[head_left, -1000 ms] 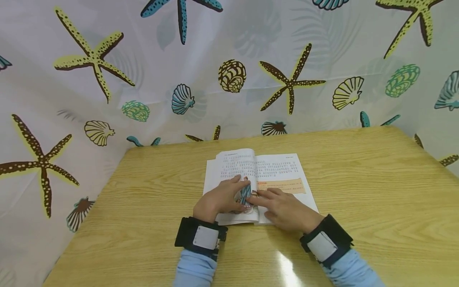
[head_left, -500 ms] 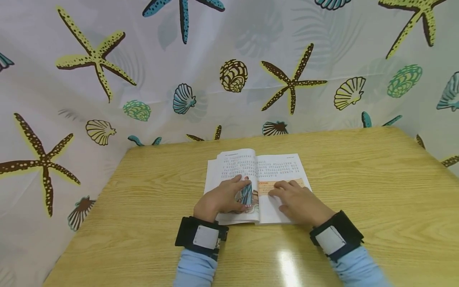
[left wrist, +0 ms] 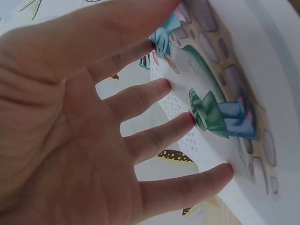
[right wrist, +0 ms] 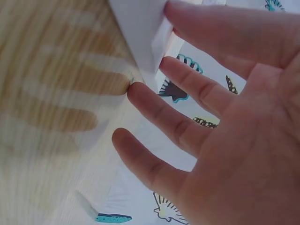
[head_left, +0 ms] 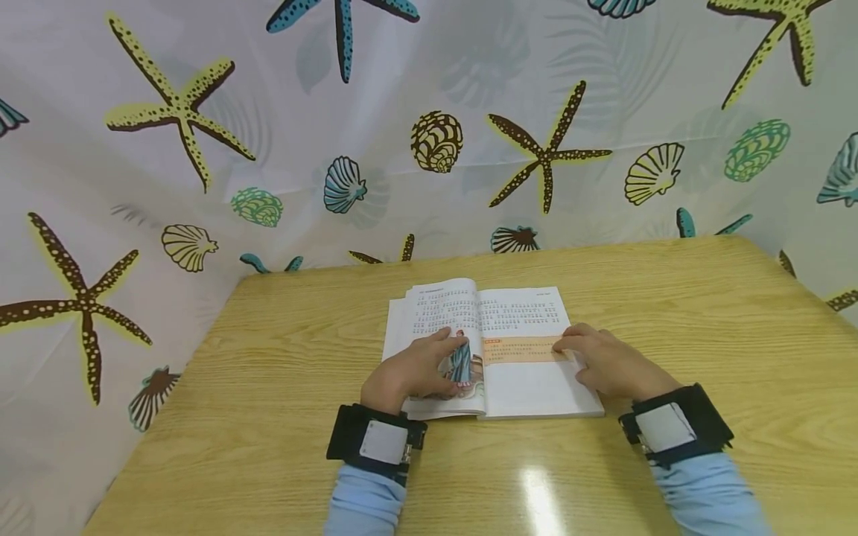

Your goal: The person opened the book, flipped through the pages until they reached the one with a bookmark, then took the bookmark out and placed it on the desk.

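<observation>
An open book (head_left: 536, 387) lies on the wooden table, with printed text on both pages and an orange text box (head_left: 516, 350) on the right one. My left hand (head_left: 412, 368) rests on the left page (head_left: 439, 305), beside a drawing of a figure in blue (head_left: 461, 361). In the left wrist view its spread fingertips (left wrist: 225, 173) touch the picture page. At the book's right edge is my right hand (head_left: 620, 365), index fingertip over the end of the orange box. The right wrist view shows its fingers extended around the page corner (right wrist: 150, 65), lower fingertips by the table.
The wooden table (head_left: 281, 447) stretches to both sides of the book. Behind it hangs a white cloth (head_left: 389, 82) printed with starfish and shells. Both wrists wear black bands (head_left: 677, 424) below light blue sleeves (head_left: 365, 499).
My right hand has slid from the book's middle fold across the right page to its outer edge, uncovering the orange box. The left hand has stayed in place.
</observation>
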A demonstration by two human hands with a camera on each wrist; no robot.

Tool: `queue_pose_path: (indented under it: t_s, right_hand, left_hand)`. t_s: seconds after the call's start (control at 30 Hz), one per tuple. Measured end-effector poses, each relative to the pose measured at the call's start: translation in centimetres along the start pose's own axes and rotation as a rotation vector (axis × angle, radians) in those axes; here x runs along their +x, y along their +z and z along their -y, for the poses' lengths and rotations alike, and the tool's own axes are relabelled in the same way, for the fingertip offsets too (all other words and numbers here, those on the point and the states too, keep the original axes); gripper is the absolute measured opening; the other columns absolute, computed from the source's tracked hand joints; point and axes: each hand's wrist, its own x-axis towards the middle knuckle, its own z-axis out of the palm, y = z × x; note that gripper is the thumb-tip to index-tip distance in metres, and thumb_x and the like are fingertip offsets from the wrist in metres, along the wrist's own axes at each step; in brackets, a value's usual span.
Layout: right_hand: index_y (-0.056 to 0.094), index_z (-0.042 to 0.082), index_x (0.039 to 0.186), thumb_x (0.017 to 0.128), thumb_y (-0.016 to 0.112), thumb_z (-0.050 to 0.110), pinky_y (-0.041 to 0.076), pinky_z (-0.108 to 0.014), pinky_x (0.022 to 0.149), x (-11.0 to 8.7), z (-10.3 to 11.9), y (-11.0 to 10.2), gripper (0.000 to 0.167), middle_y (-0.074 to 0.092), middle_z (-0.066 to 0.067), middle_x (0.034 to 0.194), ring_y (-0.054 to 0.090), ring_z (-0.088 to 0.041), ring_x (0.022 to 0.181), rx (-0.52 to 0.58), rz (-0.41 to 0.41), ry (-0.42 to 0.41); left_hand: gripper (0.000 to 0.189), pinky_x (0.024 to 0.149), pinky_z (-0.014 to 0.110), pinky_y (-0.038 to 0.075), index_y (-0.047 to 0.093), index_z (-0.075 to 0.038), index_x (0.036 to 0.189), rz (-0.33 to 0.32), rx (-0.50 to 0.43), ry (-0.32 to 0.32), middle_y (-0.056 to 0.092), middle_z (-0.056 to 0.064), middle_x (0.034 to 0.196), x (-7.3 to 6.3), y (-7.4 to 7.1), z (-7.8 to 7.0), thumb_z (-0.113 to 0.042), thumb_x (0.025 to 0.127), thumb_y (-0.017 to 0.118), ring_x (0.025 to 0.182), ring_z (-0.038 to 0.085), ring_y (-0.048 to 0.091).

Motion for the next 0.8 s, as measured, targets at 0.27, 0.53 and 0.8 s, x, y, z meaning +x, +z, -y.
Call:
queue_pose_path:
  t_s: [0.27,0.53,0.8]
  right_hand:
    - [0.070,-0.003,0.118,0.079,0.068,-0.016,0.050,-0.058,0.091,0.0,-0.1,-0.1,0.041,0.054,-0.028,0.131,0.053,-0.048,0.110,0.017,-0.007,-0.008]
    - [0.068,-0.004,0.122,0.079,0.067,-0.015,0.049,-0.061,0.090,-0.1,-0.3,0.0,0.044,0.051,-0.033,0.135,0.050,-0.054,0.112,0.019,-0.006,-0.006]
    - [0.045,-0.016,0.139,0.087,0.071,0.011,0.034,-0.077,0.099,-0.3,-1.3,-0.4,0.064,0.027,-0.045,0.149,0.026,-0.069,0.132,0.018,0.090,0.147]
  left_hand:
    - [0.077,0.115,0.055,0.031,0.048,-0.016,0.153,0.013,0.003,-0.004,0.027,0.012,0.165,0.0,0.0,0.0,-0.013,0.085,0.083,0.150,0.037,0.025]
    - [0.077,0.115,0.056,0.031,0.048,-0.016,0.153,0.013,0.007,-0.015,0.027,0.011,0.165,0.1,0.1,-0.1,-0.012,0.085,0.083,0.150,0.037,0.025]
    - [0.077,0.115,0.057,0.030,0.047,-0.018,0.154,0.015,0.002,-0.021,0.026,0.010,0.165,0.0,0.0,-0.1,-0.013,0.085,0.083,0.150,0.037,0.024]
